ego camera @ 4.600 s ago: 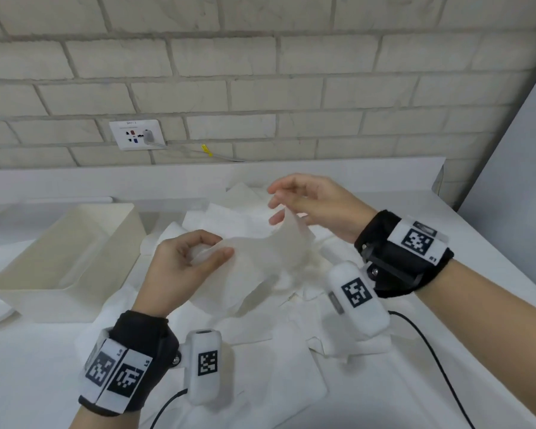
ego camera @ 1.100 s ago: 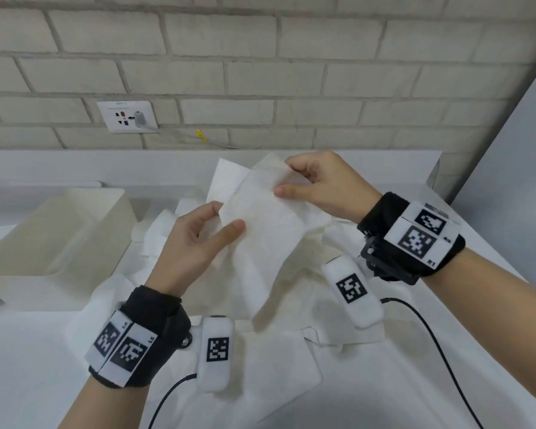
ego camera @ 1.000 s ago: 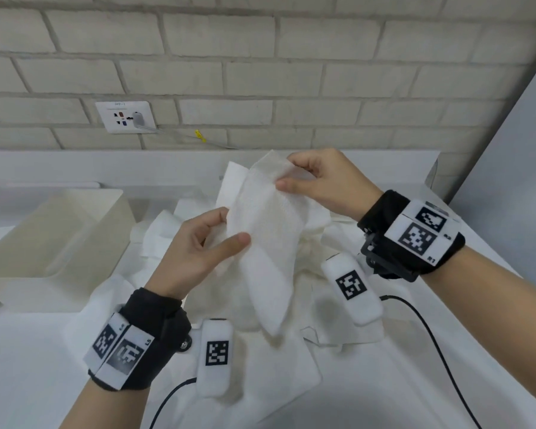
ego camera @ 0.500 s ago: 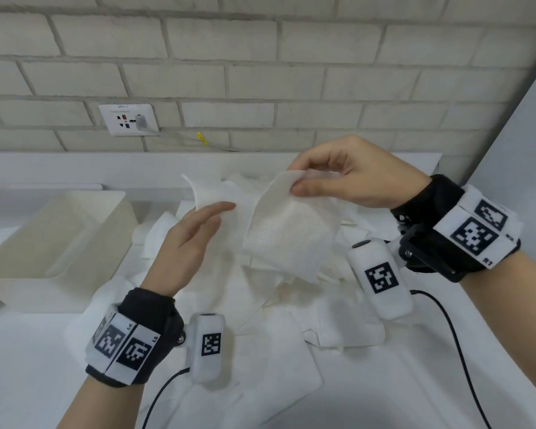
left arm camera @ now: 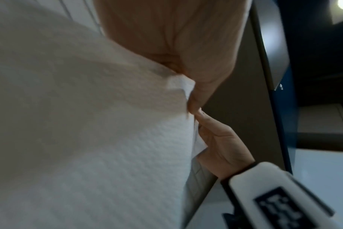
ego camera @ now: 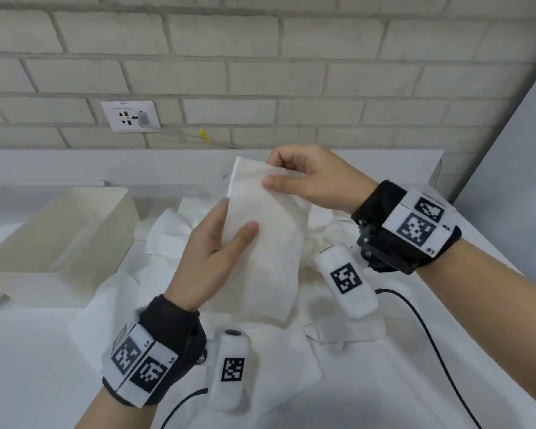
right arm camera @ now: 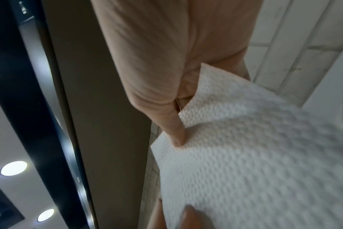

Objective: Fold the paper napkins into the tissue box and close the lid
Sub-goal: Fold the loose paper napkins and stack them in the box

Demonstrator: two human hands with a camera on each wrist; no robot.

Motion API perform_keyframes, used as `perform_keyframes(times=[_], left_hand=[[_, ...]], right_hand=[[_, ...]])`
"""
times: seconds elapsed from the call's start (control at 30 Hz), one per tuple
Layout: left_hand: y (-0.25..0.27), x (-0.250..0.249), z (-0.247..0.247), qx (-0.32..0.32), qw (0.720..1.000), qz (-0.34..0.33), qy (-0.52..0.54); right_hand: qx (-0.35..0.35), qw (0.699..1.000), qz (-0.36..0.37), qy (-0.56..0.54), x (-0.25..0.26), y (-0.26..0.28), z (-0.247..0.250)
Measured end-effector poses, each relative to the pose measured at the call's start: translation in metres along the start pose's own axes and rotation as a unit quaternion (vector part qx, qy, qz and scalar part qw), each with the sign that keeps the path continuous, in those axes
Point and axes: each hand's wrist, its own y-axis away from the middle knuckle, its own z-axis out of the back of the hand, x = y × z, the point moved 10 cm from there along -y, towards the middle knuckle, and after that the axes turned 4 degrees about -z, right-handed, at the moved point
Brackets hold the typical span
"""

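A white embossed paper napkin (ego camera: 270, 243) hangs folded lengthwise in the air above the table. My right hand (ego camera: 273, 170) pinches its top edge between thumb and fingers. The left hand (ego camera: 237, 216) grips its left edge, thumb in front and fingers behind. In the right wrist view the napkin (right arm camera: 254, 155) is pressed under the right thumb (right arm camera: 174, 136). The left wrist view shows the napkin (left arm camera: 88, 139) close up, with the right hand (left arm camera: 215, 139) behind it. The open cream tissue box (ego camera: 59, 230) stands to the left. No lid is seen.
A loose pile of napkins (ego camera: 260, 342) covers the white table (ego camera: 28, 366) under both hands. A brick wall with a socket (ego camera: 130, 116) rises behind a white ledge. A grey panel (ego camera: 514, 181) stands on the right. A black cable (ego camera: 430, 335) trails from the right wrist.
The left hand, open and off the napkin half a second ago, now grips its left edge. The right hand has come back left and lower, and the napkin hangs longer.
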Motion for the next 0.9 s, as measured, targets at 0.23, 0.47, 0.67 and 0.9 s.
perform_keyframes(times=[0.23,0.47,0.67,0.9], left_hand=[[0.008,0.039,-0.016,-0.01,0.989,0.148,0.026],[0.012,0.067,0.024,-0.129,0.968,0.216,0.016],[0.013,0.076,0.023,-0.14,0.959,0.243,0.038],[0.015,0.07,0.026,-0.13,0.966,0.221,0.025]], right_hand=[[-0.076,0.995,-0.004,0.068,-0.013,0.009,0.006],[0.168,0.93,-0.093,0.313,-0.098,0.065,-0.049],[0.388,0.796,-0.125,0.448,-0.151,0.117,-0.112],[0.371,0.792,-0.144,0.463,-0.143,0.104,-0.101]])
